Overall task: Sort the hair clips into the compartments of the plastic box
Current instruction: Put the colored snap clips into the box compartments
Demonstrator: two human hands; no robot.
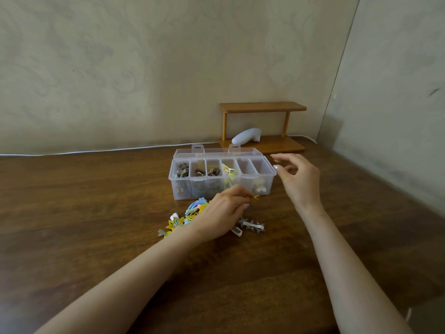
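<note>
Clear plastic box [221, 186] w/ glossy dark wood table [96, 213].

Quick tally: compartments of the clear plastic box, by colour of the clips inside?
Clear plastic box, compartments by contents:
Dark brown clips: 3
Yellow-pink mixed clips: 1
Pale cream clips: 1
Empty-looking compartment: 1
Total: 6

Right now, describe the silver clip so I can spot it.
Find the clear plastic box on the wooden table. In the pile before it, the silver clip lies rightmost, by the left hand: spiky metal, unlike its blue and yellow neighbours.
</note>
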